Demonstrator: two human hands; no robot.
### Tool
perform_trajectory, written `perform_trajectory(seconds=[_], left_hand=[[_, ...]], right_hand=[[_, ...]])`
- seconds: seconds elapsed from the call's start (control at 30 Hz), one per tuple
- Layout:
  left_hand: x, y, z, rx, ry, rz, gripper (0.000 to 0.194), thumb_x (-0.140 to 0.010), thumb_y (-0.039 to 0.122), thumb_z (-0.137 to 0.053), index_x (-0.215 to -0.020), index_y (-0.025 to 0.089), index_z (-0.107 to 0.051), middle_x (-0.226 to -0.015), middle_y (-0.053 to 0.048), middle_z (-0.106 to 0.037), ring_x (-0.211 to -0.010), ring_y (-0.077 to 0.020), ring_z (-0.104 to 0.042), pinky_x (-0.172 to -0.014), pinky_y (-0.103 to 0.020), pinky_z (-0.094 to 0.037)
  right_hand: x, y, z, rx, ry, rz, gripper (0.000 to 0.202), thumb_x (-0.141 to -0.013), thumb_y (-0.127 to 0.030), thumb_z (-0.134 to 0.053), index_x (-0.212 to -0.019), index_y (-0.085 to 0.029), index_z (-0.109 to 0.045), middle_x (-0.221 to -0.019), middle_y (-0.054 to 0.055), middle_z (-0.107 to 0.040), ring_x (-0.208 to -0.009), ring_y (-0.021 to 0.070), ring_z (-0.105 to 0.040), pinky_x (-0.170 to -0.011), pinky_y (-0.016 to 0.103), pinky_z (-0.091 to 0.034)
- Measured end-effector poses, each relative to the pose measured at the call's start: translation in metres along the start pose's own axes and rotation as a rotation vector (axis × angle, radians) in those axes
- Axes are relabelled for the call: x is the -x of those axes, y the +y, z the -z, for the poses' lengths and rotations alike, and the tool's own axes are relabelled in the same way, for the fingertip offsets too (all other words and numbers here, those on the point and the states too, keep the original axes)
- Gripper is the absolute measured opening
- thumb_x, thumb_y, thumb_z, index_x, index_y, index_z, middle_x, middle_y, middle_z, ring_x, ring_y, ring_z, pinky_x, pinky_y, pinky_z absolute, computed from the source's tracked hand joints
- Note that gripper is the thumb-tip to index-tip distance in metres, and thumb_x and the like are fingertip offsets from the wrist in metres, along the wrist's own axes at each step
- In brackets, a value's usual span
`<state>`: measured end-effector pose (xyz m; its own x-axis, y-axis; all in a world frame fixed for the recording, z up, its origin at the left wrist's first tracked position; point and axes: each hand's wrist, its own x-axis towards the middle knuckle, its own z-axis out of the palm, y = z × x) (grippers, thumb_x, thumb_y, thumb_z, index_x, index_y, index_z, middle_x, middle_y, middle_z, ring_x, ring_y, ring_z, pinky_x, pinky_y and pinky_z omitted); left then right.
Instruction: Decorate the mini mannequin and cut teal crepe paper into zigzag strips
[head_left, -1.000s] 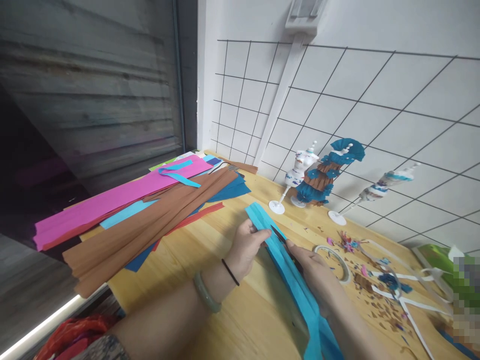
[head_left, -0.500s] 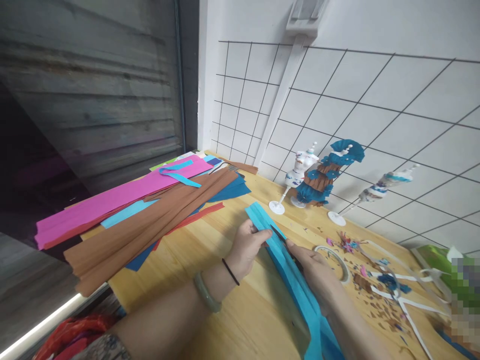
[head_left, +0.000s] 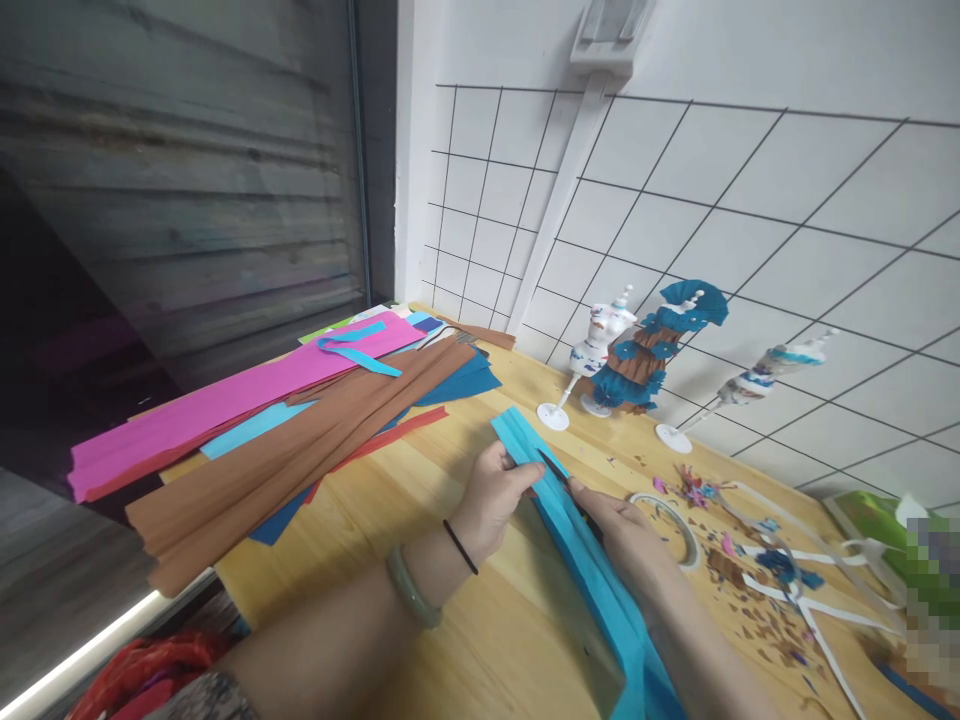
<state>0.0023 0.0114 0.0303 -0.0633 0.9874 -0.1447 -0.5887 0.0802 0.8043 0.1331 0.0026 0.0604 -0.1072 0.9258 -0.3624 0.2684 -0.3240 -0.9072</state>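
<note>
My left hand (head_left: 491, 495) pinches a long strip of turquoise crepe paper (head_left: 574, 545) near its far end, thumb on top. Dark-bladed scissors (head_left: 553, 463) lie across the strip just right of that thumb. My right hand (head_left: 619, 525) is closed round their handles, which are mostly hidden by the fingers. From both hands the paper runs down toward the bottom edge of the view, folded and overlapping there.
Pink (head_left: 247, 400) and brown crepe sheets (head_left: 315, 450) are piled at the left. Small mannequins, one wearing a blue and brown paper dress (head_left: 641, 360), stand at the back. Paper scraps (head_left: 757, 610) and a tape roll (head_left: 686, 540) lie at the right.
The scissors and my right hand have shifted very slightly left along the turquoise strip. My left hand keeps its hold.
</note>
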Motion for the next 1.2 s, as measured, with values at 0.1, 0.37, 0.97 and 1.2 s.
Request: perform_trajectory(seconds=[0.1,0.37,0.97,1.2], left_hand=[[-0.001,-0.001,0.001,-0.038,0.003,-0.008,0.019,-0.058,0.019,-0.065,-0.069,0.015,-0.05,-0.065,-0.001,-0.057,-0.059,-0.0107,-0.052,-0.056,-0.024,-0.041],[0.001,0.001,0.001,-0.039,-0.003,0.007,0.019,-0.058,0.02,-0.065,-0.07,0.015,-0.051,-0.067,-0.001,-0.058,-0.061,-0.0113,-0.053,-0.058,-0.025,-0.041],[-0.003,-0.001,0.004,-0.024,-0.01,-0.062,0.014,-0.062,0.02,-0.064,-0.071,0.015,-0.054,-0.067,-0.001,-0.06,-0.059,-0.0118,-0.054,-0.057,-0.025,-0.043],[-0.002,0.001,0.002,-0.038,-0.005,-0.064,0.014,-0.062,0.019,-0.063,-0.072,0.014,-0.055,-0.068,-0.001,-0.061,-0.06,-0.0118,-0.055,-0.058,-0.024,-0.043]], right_hand=[[-0.002,0.001,0.001,0.031,0.019,0.005,0.038,-0.066,-0.055,-0.062,-0.06,-0.019,-0.071,-0.049,0.0,-0.065,-0.048,0.0179,-0.058,-0.048,0.026,-0.042],[-0.004,0.006,0.001,0.014,0.028,0.01,0.039,-0.065,-0.054,-0.062,-0.048,-0.02,-0.058,-0.041,-0.002,-0.054,-0.04,0.0135,-0.047,-0.041,0.025,-0.031],[0.004,-0.003,-0.007,-0.049,-0.045,-0.025,0.036,-0.067,-0.057,-0.058,-0.059,-0.022,-0.064,-0.044,0.0,-0.061,-0.047,0.0207,-0.059,-0.042,0.028,-0.037],[0.003,-0.006,-0.008,-0.024,-0.02,-0.016,0.038,-0.07,-0.056,-0.057,-0.059,-0.021,-0.066,-0.045,-0.001,-0.061,-0.05,0.0196,-0.059,-0.044,0.027,-0.038]])
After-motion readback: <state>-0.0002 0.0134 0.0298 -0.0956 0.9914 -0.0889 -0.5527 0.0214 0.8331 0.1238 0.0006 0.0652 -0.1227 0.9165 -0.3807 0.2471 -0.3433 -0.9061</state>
